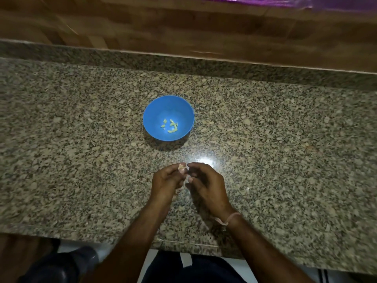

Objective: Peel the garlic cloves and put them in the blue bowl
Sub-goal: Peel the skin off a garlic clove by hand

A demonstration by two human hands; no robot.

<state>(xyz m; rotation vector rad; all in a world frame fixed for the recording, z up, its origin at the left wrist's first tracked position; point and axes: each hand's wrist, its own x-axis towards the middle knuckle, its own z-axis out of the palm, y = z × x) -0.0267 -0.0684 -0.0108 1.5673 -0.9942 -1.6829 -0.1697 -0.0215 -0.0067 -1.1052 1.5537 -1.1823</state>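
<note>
While both hands meet over the near middle of the counter [285, 139], the left hand [167, 182] pinches a garlic clove [182, 168] between its thumb and fingertips, holding it up off the stone. That clove looks pale and tan, with bits of papery skin on it, though it is too small and blurred to say how much skin is on it. The right hand [206, 184] sits just to the right of it, fingers curled inward, the tip of the forefinger right beside the clove and the thumb tucked below. Whether the right hand actually grips the clove or a scrap of skin, I cannot tell. A thin pinkish band [228, 218] circles the right wrist.

Farther away, near the centre of the counter and well apart from the hands, stands the blue bowl [149, 111], upright. Several pale cloves [171, 126] lie loose on its bottom, close together. A bright spot of light reflects on the speckled stone between the bowl and the hands.

Along the far edge of the counter runs a low stone lip, and behind it a wooden wall [183, 27]. A strip of purple sheet [265, 1] shows at the far right corner. Below the near edge are dark trousers [183, 268] and, to the left, a dark shoe [81, 260].
</note>
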